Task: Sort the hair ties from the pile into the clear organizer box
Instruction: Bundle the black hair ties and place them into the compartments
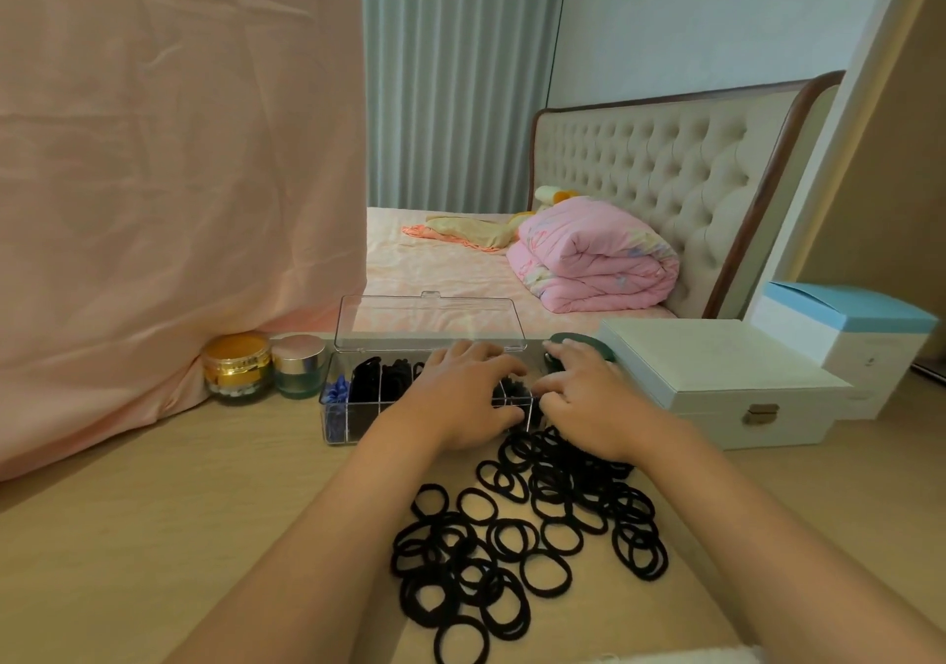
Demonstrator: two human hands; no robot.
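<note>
- Both hands were over the right half of the clear organizer box (344, 425), fingertips nearly meeting above a compartment w/ black ties in it.
- Left hand (460, 399): fingers almost straight, relaxed, laid across the box; nothing plainly gripped.
- Right hand (586, 405): fingers bent down into the box; can't tell whether they pinched a tie.
- Box's long axis ran left-right, crosswise to both forearms. Its lid (430, 323) stood upright just beyond the fingertips, hinged on the far side.
- Compartments left of the left hand: blue ties (335, 393) at the far-left end, black bundles (366, 379) next to them.
- Pile of black hair ties (512, 535) lay on the table (153, 535) on the wrist side of the hands, starting under the right wrist and touching the box's near wall, then spreading back between the forearms. Loops lay flat and overlapping, no common direction.
- Open room: bare table left of the left forearm.
- Tight side: white latched case (716, 381) sat near the right hand, its corner just beyond the knuckles, w/ a green round item (578, 343) between them.
- Blue-lidded carton (844, 325) stood further right, behind that case.
- Gold jar (236, 366) and silver-capped jar (299, 366) stood just off the box's left end, well left of the left hand.
- Pink cloth (179, 177) hung further left, hem on the table.
</note>
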